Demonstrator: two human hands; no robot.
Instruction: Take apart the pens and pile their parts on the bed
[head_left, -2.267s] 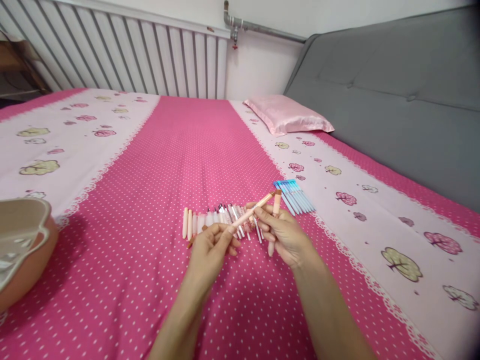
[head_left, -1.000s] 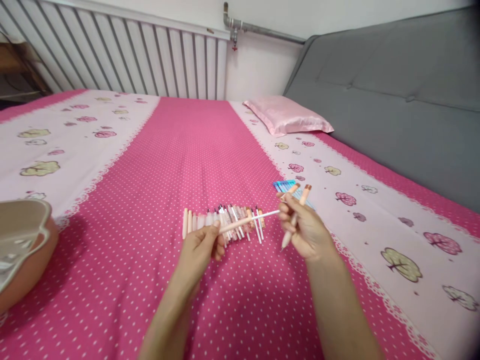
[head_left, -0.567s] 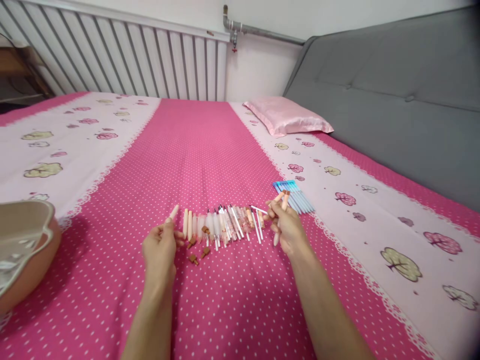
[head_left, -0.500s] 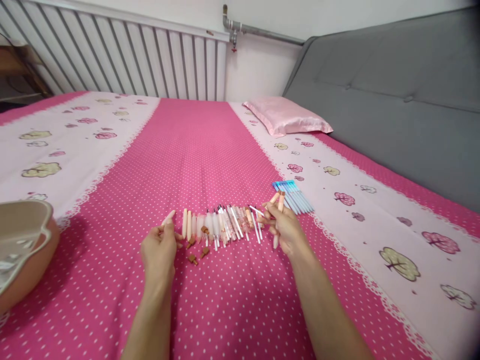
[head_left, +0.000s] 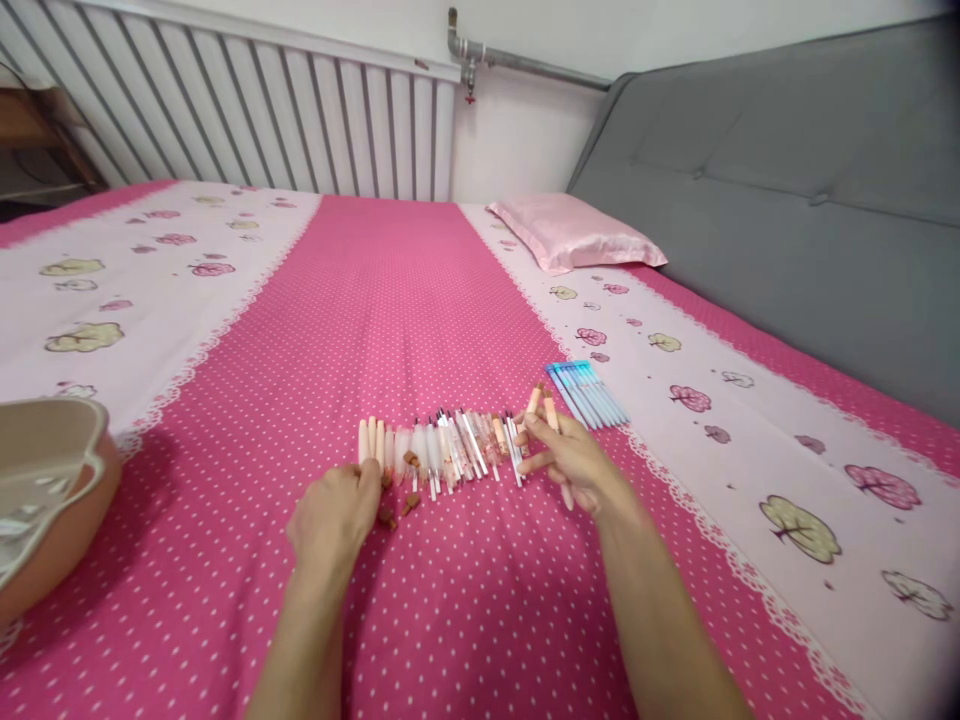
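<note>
A row of pen parts (head_left: 442,445) lies across the pink dotted bedsheet (head_left: 390,300): peach barrels at the left end, clear tubes and thin white refills toward the right. A few small brown caps (head_left: 397,508) lie just in front of the row. My left hand (head_left: 335,515) rests knuckles up at the row's left end, fingers curled by the peach barrels (head_left: 370,440); what it holds, if anything, is hidden. My right hand (head_left: 570,460) is at the row's right end, closed on two peach pens (head_left: 541,406) with brown tips pointing away.
A bundle of blue pens (head_left: 587,390) lies right of the row, beside my right hand. A tan bag or basket (head_left: 45,490) sits at the left edge. A pink pillow (head_left: 574,232) lies far back by the grey padded headboard (head_left: 787,190). A radiator (head_left: 247,110) lines the wall.
My hands pulled a refill out of a peach barrel. My left hand carried the barrel to the row's left end and came down there. My right hand laid the refill down, keeping two pens.
</note>
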